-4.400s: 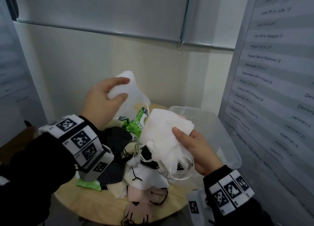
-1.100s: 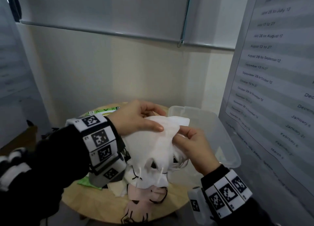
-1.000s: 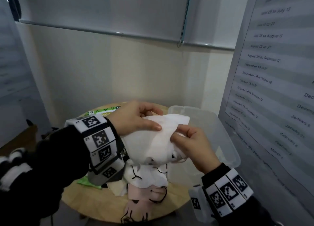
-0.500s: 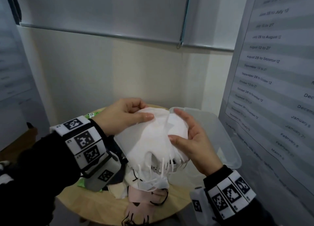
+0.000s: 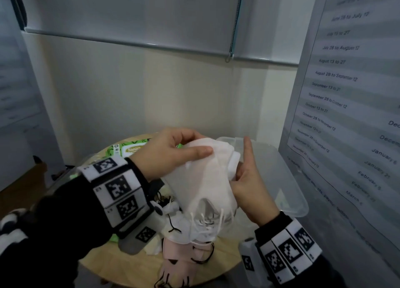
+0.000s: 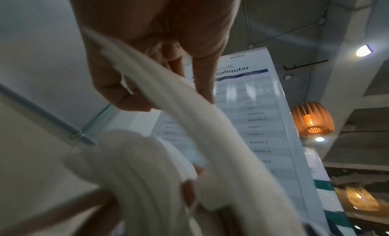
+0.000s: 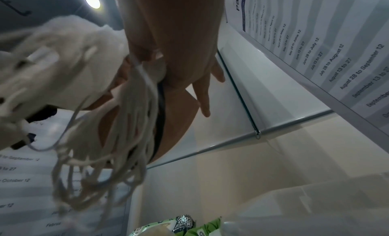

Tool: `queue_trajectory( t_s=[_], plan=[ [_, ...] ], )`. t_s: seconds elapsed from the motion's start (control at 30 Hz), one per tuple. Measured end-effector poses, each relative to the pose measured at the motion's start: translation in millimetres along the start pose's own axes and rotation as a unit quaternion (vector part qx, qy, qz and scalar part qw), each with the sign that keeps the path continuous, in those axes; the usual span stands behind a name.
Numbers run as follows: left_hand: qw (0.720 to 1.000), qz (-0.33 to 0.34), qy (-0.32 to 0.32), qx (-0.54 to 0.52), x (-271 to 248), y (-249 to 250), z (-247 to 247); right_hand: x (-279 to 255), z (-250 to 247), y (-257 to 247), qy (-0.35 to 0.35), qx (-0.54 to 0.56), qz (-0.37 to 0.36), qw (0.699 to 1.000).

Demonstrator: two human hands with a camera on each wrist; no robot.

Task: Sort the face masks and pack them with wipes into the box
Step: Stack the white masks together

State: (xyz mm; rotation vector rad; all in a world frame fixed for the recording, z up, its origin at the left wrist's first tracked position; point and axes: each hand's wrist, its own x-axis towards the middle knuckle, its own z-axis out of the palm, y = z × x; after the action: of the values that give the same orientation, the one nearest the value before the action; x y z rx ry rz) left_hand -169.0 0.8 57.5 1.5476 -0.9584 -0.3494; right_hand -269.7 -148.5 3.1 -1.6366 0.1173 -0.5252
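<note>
Wipes pack point(image 5: 129, 149), green, centre-left on the round desk point(image 5: 121, 264), behind the left hand point(image 5: 166, 153). Left hand: pinching the top edge of the white mask stack point(image 5: 205, 179), centre frame. Right hand point(image 5: 249, 179): gripping the stack's right side, index finger raised. Clear box point(image 5: 287, 179), right of both hands.

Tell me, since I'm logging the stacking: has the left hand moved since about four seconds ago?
Yes. The left hand has come down and rightward toward the clear box, and now pinches the white masks beside the right hand.
</note>
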Motion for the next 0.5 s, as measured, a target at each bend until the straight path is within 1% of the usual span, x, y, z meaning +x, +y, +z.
queue_trajectory(
  t_s=[0.1,0.17,0.27,0.37,0.4,0.5],
  plan=[
    [0.993,0.045,0.025,0.107,3,-10,7,0,2,-1,-0.017,-0.014,-0.034,0.999],
    [0.991,0.042,0.021,0.123,5,-17,7,-2,3,-3,-0.031,-0.012,-0.056,0.998],
    [0.997,0.011,-0.008,0.079,5,-23,5,-4,5,-6,-0.063,-0.007,-0.09,0.994],
    [0.998,-0.037,-0.014,0.039,3,-26,5,-4,7,-5,-0.076,-0.009,-0.116,0.99],
    [0.999,-0.044,-0.015,0.027,3,-27,6,-3,7,-4,-0.078,-0.013,-0.121,0.99],
    [1.0,-0.027,-0.003,0.003,2,-27,8,-1,6,0,-0.067,-0.021,-0.113,0.991]
  ],
)
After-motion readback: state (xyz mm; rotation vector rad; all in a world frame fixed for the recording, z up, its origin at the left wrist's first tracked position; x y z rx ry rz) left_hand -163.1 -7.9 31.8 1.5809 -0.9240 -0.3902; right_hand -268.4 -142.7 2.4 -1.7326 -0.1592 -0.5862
